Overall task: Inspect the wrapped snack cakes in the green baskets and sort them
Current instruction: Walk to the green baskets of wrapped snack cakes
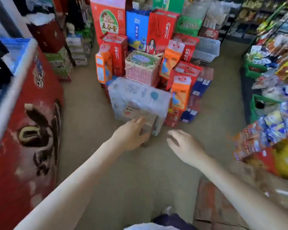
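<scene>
The green baskets [253, 68] stand along the right edge, heaped with wrapped snacks [271, 128] too blurred to tell apart. Both hands are well clear of them: the left hand [131, 135], fingers straight, rests on a carton [146, 120] under a plastic-wrapped pack [138, 97]; the right hand [184, 145] hovers loose, holding nothing. Gift boxes [158, 52] crowd behind. Bare floor [140, 180] lies open between the hands and a red cabinet [28, 130] on the left.

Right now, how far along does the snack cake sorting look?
Nothing shows as sorted yet. Both hands hold no snack: the left hand reaches toward a plastic-wrapped carton on the floor, and the right hand hovers open. The green baskets of wrapped snacks on the right look untouched, so the inspecting and sorting seem left.
</scene>
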Demonstrator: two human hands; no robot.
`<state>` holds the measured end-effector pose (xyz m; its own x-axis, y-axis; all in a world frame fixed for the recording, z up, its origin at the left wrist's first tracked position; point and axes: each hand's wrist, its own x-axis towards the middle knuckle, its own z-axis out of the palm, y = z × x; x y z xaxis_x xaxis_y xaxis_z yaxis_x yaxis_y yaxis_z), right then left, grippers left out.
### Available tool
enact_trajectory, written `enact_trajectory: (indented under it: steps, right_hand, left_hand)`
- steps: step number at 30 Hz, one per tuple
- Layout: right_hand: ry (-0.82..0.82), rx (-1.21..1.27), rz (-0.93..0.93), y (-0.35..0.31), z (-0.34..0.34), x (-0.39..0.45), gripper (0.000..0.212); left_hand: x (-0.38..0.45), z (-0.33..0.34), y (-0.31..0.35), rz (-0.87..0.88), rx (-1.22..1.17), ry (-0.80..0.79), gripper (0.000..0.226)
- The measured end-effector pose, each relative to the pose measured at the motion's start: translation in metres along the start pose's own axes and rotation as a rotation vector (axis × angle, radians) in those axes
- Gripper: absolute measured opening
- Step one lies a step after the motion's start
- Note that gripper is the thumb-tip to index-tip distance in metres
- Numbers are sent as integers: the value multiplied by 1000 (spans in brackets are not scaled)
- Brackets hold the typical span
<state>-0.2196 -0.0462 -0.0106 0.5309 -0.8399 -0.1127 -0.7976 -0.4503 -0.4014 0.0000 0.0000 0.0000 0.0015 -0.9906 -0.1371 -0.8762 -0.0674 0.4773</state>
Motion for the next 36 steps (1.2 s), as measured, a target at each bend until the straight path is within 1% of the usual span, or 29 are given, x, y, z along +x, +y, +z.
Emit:
enact_trajectory:
  steps: [1, 5, 11, 14, 18, 21, 22, 25, 28, 32, 36]
  right_hand:
    - [-8, -4, 49, 15, 0, -4, 37]
    - [43, -30, 184, 88, 0, -9, 41]
    - [272, 96, 438, 229, -31, 29, 40]
    - [299, 152, 545, 297, -58, 54, 40]
    - [242, 124, 575, 374, -99, 99, 41]
    - [233, 159, 569, 421, -126, 143, 40]
    - [234, 168, 570, 435, -134, 160, 40]
    - [193, 170, 556, 484, -154, 220, 40]
    - [181, 176, 526, 536, -179, 290, 40]
    - [184, 160, 529, 600, -235, 375, 37]
    - [206, 189, 593, 669, -292, 432, 39]
  left_hand:
    - [13, 13, 11, 10, -12, -59, 60]
    - [72, 65, 65, 80, -28, -176, 62]
    - [215, 116, 151, 194, 137, -190, 58]
    - [280, 124, 198, 213, 189, -256, 58]
    - [358, 136, 236, 209, 163, -263, 56]
    - [420, 147, 249, 196, 110, -237, 62]
    - [442, 150, 251, 193, 98, -222, 63]
    - [515, 158, 261, 140, 59, -178, 51]
    - [602, 167, 273, 88, 45, -151, 55]
    - [721, 165, 297, 130, 39, -162, 57]
    - [842, 157, 351, 238, 57, -142, 52]
